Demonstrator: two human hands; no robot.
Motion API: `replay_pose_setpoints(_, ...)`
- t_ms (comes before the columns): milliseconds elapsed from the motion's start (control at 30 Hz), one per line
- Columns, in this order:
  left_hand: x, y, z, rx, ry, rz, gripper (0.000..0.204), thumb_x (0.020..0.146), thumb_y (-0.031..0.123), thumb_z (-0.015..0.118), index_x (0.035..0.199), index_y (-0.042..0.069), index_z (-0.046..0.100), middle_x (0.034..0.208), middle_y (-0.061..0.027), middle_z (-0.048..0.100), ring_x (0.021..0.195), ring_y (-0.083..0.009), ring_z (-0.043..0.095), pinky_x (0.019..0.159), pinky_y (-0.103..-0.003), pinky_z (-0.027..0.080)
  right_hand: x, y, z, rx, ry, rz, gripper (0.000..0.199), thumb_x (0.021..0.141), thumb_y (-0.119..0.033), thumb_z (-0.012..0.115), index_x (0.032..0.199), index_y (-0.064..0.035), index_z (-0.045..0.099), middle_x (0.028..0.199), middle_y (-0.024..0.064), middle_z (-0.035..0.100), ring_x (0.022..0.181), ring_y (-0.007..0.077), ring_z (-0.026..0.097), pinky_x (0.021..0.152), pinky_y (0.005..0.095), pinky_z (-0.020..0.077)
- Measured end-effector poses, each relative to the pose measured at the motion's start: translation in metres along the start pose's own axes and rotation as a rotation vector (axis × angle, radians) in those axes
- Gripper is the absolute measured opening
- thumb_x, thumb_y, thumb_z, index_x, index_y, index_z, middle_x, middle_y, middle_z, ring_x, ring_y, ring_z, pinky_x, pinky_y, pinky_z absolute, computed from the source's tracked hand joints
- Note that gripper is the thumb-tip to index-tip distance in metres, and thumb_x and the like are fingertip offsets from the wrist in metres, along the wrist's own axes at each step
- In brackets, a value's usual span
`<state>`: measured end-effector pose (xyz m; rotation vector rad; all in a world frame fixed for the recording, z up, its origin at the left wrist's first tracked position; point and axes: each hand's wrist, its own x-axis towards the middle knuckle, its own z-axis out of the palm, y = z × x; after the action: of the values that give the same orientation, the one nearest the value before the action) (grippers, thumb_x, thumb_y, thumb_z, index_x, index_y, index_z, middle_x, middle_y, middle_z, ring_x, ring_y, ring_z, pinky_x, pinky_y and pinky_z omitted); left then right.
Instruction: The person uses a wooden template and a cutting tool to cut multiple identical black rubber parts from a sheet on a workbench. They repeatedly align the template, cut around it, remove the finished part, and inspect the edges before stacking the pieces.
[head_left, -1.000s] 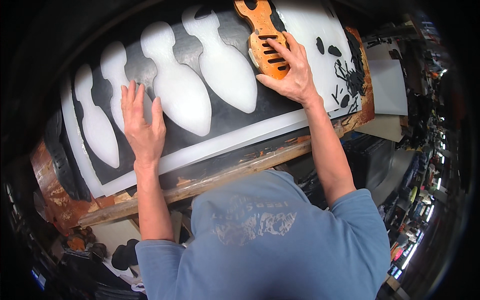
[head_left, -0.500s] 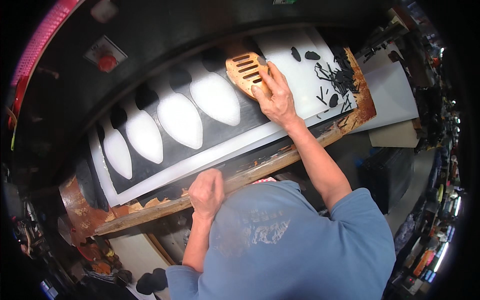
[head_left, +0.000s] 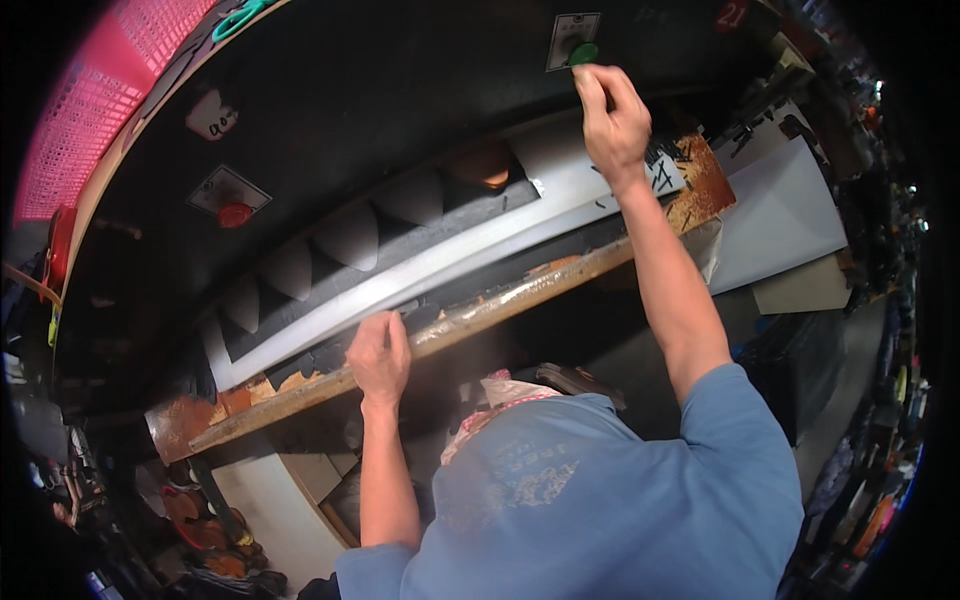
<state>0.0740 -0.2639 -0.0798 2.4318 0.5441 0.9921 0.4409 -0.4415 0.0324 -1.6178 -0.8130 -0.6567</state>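
Note:
My right hand (head_left: 615,125) is raised, its fingers curled together at the lower edge of a green push button (head_left: 583,53) on the black machine front (head_left: 400,100). Nothing shows in its fingers. My left hand (head_left: 380,355) is a fist at the wooden front bar (head_left: 470,318); what it holds, if anything, is hidden. Below the machine front lies a dark sheet (head_left: 400,245) on a white board (head_left: 390,275). White, pointed sole-shaped openings (head_left: 350,243) show in the sheet. The tan slotted piece (head_left: 487,167) is mostly hidden under the machine.
A red button (head_left: 235,215) sits at the left of the machine front. A pink basket (head_left: 95,110) and teal-handled scissors (head_left: 238,18) are at upper left. Dark scraps (head_left: 662,165) lie at the board's right end, near a pale sheet (head_left: 775,215).
My right hand has let go of the tan slotted piece and risen to the green button. The machine front now covers more of the board. My left fist has shifted slightly left and up.

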Motion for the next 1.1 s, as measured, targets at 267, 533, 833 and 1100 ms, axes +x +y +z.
replay_pose_setpoints(267,-0.005,0.003,0.001,0.066,0.021,0.003,0.015,0.096,0.011,0.076,0.087,0.004,0.066,0.083,-0.0135,0.070,0.071,-0.0336,0.068,0.065,-0.040,0.054,-0.086,0.001,-0.059,0.042,-0.159,0.232,0.014,0.099,-0.013,0.068,0.095,-0.0016,0.073,0.084,0.0141,0.074,0.072,0.0223,0.071,0.068,0.0345,0.0545)
replay_pose_setpoints(533,-0.002,0.002,0.000,0.042,0.025,0.056,0.024,0.092,0.012,0.082,0.080,0.003,0.063,0.076,-0.0122,0.066,0.064,-0.0288,0.065,0.061,-0.037,0.052,-0.170,0.005,-0.054,-0.254,-0.350,0.188,0.010,0.096,-0.013,0.070,0.098,-0.0036,0.074,0.083,0.0155,0.073,0.074,0.0331,0.073,0.066,0.0406,0.0564)
replay_pose_setpoints(833,-0.002,0.010,-0.002,0.048,-0.041,-0.049,0.032,0.093,0.014,0.081,0.071,-0.001,0.062,0.067,-0.0139,0.061,0.060,-0.0276,0.058,0.060,-0.039,0.048,-0.172,0.008,-0.055,-0.248,-0.356,0.235,0.015,0.099,-0.018,0.069,0.106,-0.0059,0.076,0.087,0.0172,0.075,0.080,0.0341,0.076,0.071,0.0401,0.0576)
replay_pose_setpoints(1100,-0.005,0.016,-0.004,-0.066,-0.046,-0.142,0.035,0.093,0.012,0.081,0.071,-0.002,0.057,0.066,-0.0118,0.056,0.059,-0.0227,0.051,0.059,-0.037,0.044,-0.172,0.009,-0.060,-0.187,-0.412,0.338,0.018,0.099,-0.021,0.065,0.105,-0.0081,0.076,0.093,0.0177,0.077,0.086,0.0381,0.075,0.075,0.0442,0.0589)
